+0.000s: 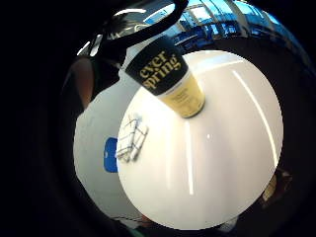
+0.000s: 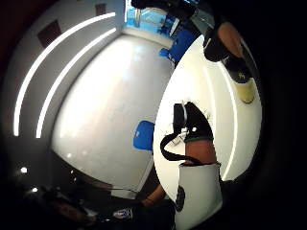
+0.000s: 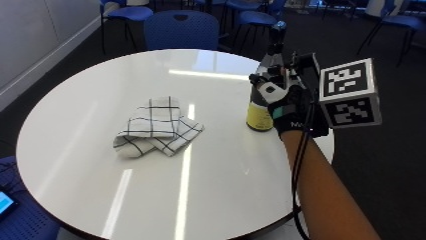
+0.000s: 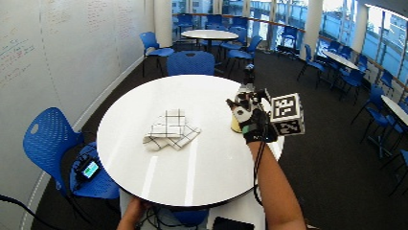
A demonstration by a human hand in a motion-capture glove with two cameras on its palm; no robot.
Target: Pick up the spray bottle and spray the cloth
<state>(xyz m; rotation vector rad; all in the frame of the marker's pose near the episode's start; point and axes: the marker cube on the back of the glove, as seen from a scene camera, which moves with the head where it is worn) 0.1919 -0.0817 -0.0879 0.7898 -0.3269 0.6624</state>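
A black and yellow spray bottle (image 3: 259, 118) stands upright on the round white table (image 3: 219, 190), near its right edge. My gloved right hand (image 3: 287, 102) is at the bottle's upper part, palm turned toward it, fingers spread and straight rather than wrapped round it. The bottle's nozzle (image 3: 279, 26) sticks up above the fingers. In the little finger side palm view the bottle's label (image 1: 160, 69) is close, with the yellow base (image 1: 185, 98) resting on the table. A white cloth with black check lines (image 3: 155, 127) lies crumpled near the table's middle, left of the bottle.
Blue chairs (image 3: 181, 27) stand behind the table and another (image 4: 48, 143) at its left. A phone (image 4: 88, 169) lies on that chair's seat. A whiteboard wall (image 4: 57, 52) runs along the left side.
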